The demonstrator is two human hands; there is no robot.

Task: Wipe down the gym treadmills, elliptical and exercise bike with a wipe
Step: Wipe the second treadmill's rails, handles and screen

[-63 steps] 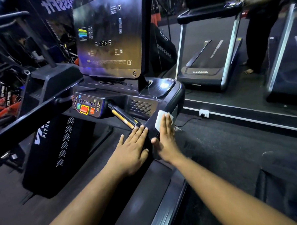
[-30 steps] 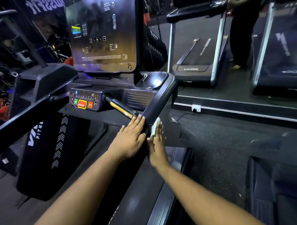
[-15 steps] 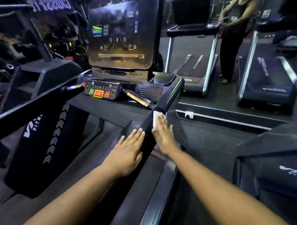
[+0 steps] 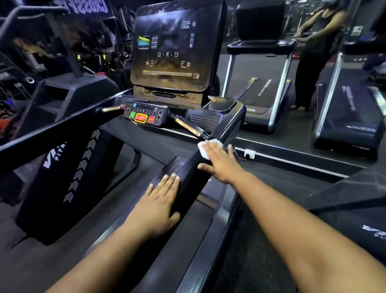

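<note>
I stand on a black treadmill with a tall dark console screen and a button panel. Its right handrail slopes down toward me. My right hand lies flat over the top of this rail and presses a white wipe against it; the wipe shows at my fingertips. Lower on the same rail, my left hand rests flat on the inner side with straight fingers, holding nothing.
The left handrail crosses the left side. Two more treadmills stand beyond a raised floor edge, with a person at one. A wall socket sits on the step. Weights and gear crowd the far left.
My right hand slid from the rail's outer side onto its top, carrying the wipe up the rail. My left hand stays on the rail. The view shifted right and up.
</note>
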